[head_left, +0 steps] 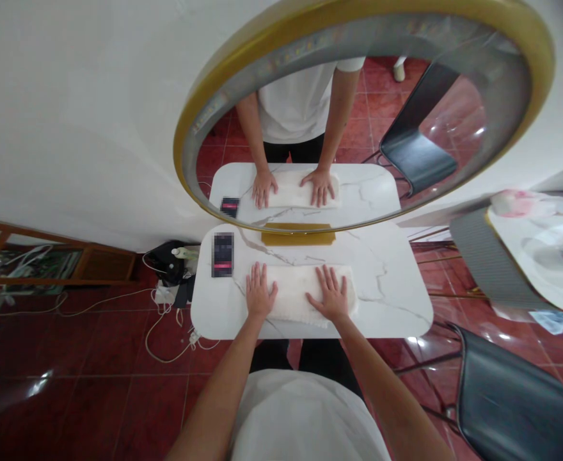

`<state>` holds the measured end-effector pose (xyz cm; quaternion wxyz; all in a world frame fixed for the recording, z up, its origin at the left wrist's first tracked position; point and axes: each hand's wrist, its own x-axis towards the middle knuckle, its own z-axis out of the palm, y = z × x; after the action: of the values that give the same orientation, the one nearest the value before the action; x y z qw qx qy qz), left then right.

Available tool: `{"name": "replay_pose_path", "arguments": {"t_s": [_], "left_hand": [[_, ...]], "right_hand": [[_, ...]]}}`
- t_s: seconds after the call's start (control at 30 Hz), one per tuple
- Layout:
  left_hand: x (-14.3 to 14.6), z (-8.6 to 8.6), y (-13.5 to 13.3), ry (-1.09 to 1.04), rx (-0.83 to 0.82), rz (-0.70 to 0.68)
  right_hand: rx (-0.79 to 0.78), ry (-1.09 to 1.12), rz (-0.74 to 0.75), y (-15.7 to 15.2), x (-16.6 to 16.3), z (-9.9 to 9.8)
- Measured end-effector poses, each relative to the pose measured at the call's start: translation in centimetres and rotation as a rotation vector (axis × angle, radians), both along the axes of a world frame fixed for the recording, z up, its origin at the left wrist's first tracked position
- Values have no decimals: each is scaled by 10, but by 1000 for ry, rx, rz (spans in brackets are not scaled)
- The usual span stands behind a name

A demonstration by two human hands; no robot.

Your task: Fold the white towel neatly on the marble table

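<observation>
A white folded cloth, which looks like a towel, lies flat on a white marble-patterned table. My left hand rests palm down on its left end, fingers stretched out and thumb pointing inward. On the right part of the same cloth lies my right hand, also flat with fingers spread. Neither hand grips anything. Left of the cloth, a dark phone with a pink strip on its blurred screen sits on the tabletop.
A large gold-rimmed mirror stands over the table's back on a gold base, reflecting both arms. A black chair is at the right, near a second white table. Cables trail over the red floor at left.
</observation>
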<state>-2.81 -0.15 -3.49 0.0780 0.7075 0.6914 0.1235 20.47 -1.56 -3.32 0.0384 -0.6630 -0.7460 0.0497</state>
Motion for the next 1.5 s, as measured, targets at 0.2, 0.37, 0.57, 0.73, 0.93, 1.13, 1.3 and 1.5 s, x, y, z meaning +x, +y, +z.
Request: {"name": "replay_pose_path", "arguments": {"t_s": [0.2, 0.37, 0.57, 0.73, 0.93, 1.13, 1.3, 1.5], "left_hand": [[1, 0, 10, -10, -9, 9], [4, -2, 30, -6, -22, 24], [7, -5, 49, -3, -27, 57], [9, -7, 60, 3, -35, 69], [10, -9, 65, 10, -23, 75], [10, -11, 67, 2, -3, 83], [10, -12, 68, -9, 3, 83], [9, -14, 66, -8, 10, 67]], "right_hand": [[-10, 14, 14, 11, 4, 0], [-14, 12, 8, 31, 6, -2], [-34, 5, 16, 51, 10, -5], [-29, -2, 9, 60, 12, -7], [-25, 6, 11, 67, 12, -7], [-21, -5, 4, 71, 13, -8], [-7, -11, 10, 71, 14, -10], [11, -24, -2, 69, 13, -14]]}}
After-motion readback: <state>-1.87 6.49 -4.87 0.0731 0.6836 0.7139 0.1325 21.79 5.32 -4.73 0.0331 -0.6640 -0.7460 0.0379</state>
